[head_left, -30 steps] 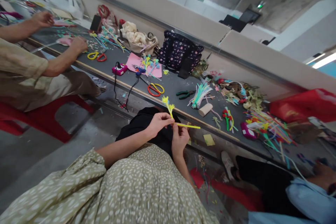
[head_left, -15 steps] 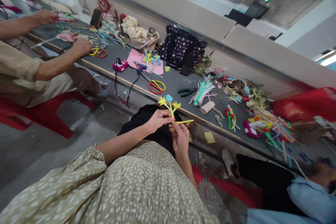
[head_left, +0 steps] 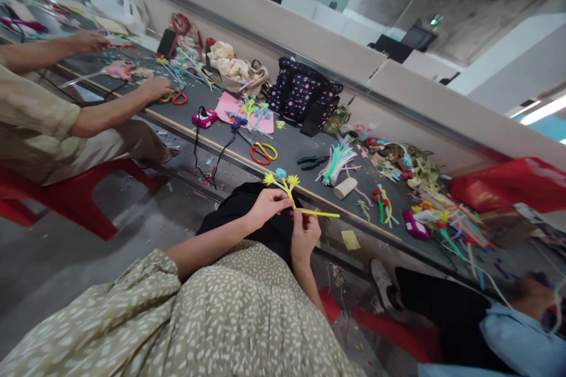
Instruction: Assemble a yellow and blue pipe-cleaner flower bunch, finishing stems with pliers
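Observation:
Over my lap, close to the table's front edge, my left hand (head_left: pixel 270 207) pinches the stem of a small pipe-cleaner flower sprig (head_left: pixel 292 180). Two yellow blooms and a blue one fan out above its fingers. My right hand (head_left: pixel 305 234) sits just beside and below, thumb and finger closed on a yellow pipe cleaner (head_left: pixel 325 213). One end of that strip meets the stem, and the other sticks out to the right. My fingers partly hide the joint.
On the dark table (head_left: pixel 287 147) lie red-and-yellow scissors (head_left: pixel 264 153), pliers (head_left: pixel 312 161), a pipe-cleaner bundle (head_left: pixel 338 164), a cardboard tube (head_left: pixel 345 188) and a glue gun (head_left: pixel 239 122). A dotted bag (head_left: pixel 304 91) stands behind. A co-worker's hand (head_left: pixel 154 88) is at left; another person sits at right.
The yellow pipe cleaner now reaches farther right from the stem, and my right hand sits slightly lower. The co-worker's nearer hand has moved from a pink item to some scissors. The view shifted slightly.

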### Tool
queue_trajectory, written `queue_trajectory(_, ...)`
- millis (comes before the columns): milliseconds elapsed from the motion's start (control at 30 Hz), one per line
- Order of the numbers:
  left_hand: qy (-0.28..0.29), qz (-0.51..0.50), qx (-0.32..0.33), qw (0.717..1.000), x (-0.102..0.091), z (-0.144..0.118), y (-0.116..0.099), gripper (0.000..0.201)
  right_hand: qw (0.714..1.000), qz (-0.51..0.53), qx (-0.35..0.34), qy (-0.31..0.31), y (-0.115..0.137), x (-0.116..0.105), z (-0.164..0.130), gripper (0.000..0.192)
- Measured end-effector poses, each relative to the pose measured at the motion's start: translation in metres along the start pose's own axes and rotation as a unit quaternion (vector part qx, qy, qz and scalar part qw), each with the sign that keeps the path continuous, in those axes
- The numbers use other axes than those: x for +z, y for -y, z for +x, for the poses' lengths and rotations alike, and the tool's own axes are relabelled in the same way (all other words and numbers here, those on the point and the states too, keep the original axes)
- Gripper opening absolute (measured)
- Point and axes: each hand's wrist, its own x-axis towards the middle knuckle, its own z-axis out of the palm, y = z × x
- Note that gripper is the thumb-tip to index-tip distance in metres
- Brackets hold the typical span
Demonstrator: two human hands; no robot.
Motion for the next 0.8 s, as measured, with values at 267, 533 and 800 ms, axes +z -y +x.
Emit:
queue_trajectory(267,-0.003,-0.011,-0.012,1.000,0.0044,-0.0007,-0.0033,0.034,0.984,-0.127,-0.126,0.004,-0.0011,-0.0061,0.0006,0.017)
queue_trajectory(533,0.039,-0.036,-0.029,0.998,-0.0013,-0.0009,-0.0044,0.032,0.942,0.213,0.237,0.101,0.0000,-0.0035,0.0048,0.019)
queue_trajectory(800,0.078,-0.044,-0.027,0.996,-0.0021,0.0010,-0.0055,0.033,0.925,0.269,0.238,0.125,0.0028,0.0020,0.0049,0.019)
